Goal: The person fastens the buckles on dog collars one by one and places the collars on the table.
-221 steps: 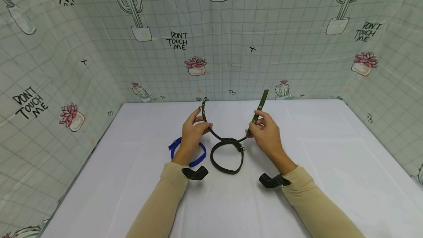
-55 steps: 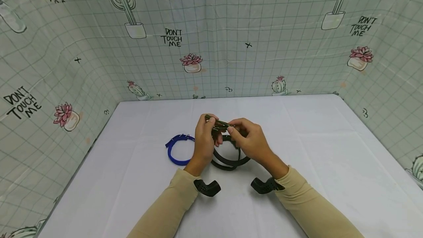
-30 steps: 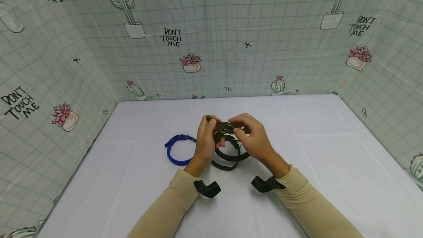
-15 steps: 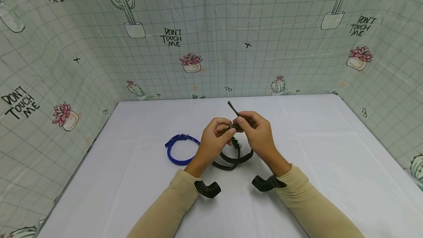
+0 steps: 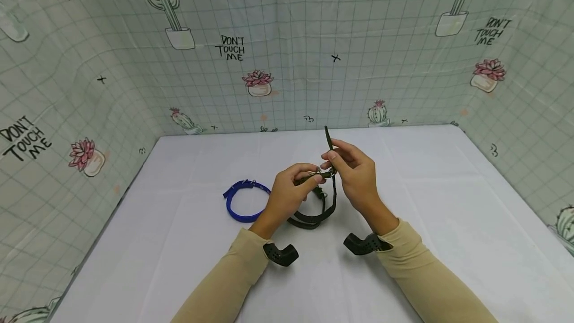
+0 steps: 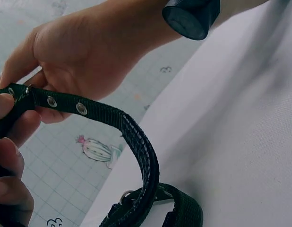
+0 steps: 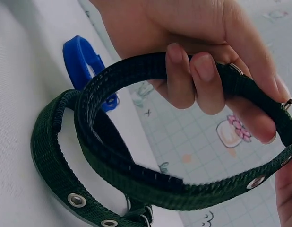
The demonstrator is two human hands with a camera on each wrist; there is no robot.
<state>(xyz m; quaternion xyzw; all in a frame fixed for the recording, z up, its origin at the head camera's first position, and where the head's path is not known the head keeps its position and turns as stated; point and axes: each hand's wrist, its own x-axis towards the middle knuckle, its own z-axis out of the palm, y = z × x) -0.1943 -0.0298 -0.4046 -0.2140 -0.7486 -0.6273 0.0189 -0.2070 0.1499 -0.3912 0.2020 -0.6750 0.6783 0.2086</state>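
Note:
A dark green webbing collar (image 5: 334,196) with metal eyelets hangs in a loop between both hands, above the table. My left hand (image 5: 291,188) pinches its buckle end between thumb and fingers. In the right wrist view, that hand's other fingers (image 7: 208,80) curl round the padded band. The right hand (image 5: 358,173) pinches the strap beside the buckle (image 7: 287,104), and the strap's free tip (image 5: 329,137) sticks up above the fingers. Whether the buckle's pin sits in an eyelet is hidden. Directly below, a second dark green collar (image 7: 51,142) lies on the table as a ring.
On the white-covered table (image 5: 188,243), a blue collar (image 5: 229,208) lies in a ring left of the green ones, partly behind my left hand. A patterned cloth (image 5: 305,88) stands as a wall along the back and sides.
The collar hung stretched between the hands before; its ends now meet in a loop. Over the last second my right hand moved up and right, bringing the strap's tip upright.

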